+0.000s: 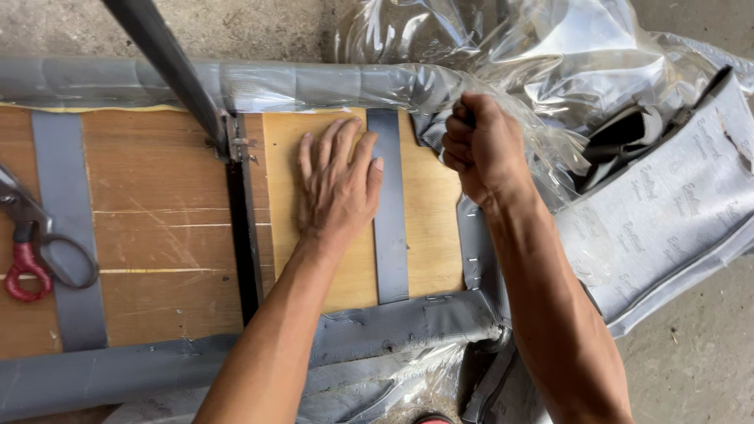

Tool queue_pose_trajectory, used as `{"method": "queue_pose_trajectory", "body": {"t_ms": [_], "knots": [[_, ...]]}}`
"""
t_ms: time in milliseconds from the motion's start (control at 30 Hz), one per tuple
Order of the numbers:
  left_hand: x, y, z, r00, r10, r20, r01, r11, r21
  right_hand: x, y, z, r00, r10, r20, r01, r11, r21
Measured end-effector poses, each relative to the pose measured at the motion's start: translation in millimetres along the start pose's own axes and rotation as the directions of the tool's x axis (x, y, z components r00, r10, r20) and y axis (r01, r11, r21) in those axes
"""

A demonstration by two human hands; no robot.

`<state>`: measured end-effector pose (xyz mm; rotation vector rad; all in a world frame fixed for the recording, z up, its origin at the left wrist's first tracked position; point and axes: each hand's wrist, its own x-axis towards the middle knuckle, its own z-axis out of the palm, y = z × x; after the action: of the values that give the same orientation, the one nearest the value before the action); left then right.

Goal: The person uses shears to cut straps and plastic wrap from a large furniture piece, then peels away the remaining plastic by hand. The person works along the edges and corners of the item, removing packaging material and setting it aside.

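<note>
At the far left, a pair of scissors [35, 243] with one red handle loop lay on the wooden board [165, 235], partly across a grey strap [67, 235] that ran down the wood. Further right, a dark metal leg [169, 67] slanted up from a bracket fixed to the board, with a black bar [245, 235] running down below it.

The left hand [338, 184] lay flat, palm down, on the lighter wood panel, its fingers straight and slightly spread, the thumb edge touching a second grey strap [390, 212] just beside it. Grey fabric [314, 82] wrapped the top edge of the board under clear plastic film [510, 47], and was stapled along the bottom and right edges.

The right hand [481, 149] was closed in a tight fist at the upper right corner of the board, gripping a fold of the grey fabric together with the plastic film; the fingers were curled shut around it. To the right, a loose piece of grey lining [667, 212] lay on the concrete floor [707, 345], partly under the crumpled film.
</note>
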<state>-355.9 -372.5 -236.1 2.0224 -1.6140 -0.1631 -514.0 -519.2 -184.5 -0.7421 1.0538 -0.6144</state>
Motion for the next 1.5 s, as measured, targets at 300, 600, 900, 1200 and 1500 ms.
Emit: {"method": "queue_pose_trajectory", "body": {"t_ms": [300, 600, 900, 1200, 1500], "knots": [[0, -1, 4, 0.999, -0.031, 0.033, 0.031, 1.0, 0.004, 16, -24, -11, 0.979, -0.026, 0.201, -0.075, 0.872, 0.483], [5, 1, 0, 0.998, -0.031, 0.059, 0.028, 0.999, 0.044, -5, -5, 34, 0.806, -0.544, 0.233, 0.591, 0.725, -0.354], [4, 3, 0, 0.998, -0.033, 0.057, 0.03, 0.998, 0.053, 12, -6, 32, 0.455, -0.439, 0.775, 0.649, -0.432, -0.626], [6, 1, 5, 0.991, -0.038, 0.132, 0.021, 0.992, 0.125, 34, -47, 20, 0.476, -0.306, 0.824, 0.758, -0.332, -0.561], [5, 1, 10, 0.979, -0.053, 0.195, 0.016, 0.983, 0.185, 2, -17, -4, 0.862, -0.084, 0.5, 0.49, -0.114, -0.864]]}}
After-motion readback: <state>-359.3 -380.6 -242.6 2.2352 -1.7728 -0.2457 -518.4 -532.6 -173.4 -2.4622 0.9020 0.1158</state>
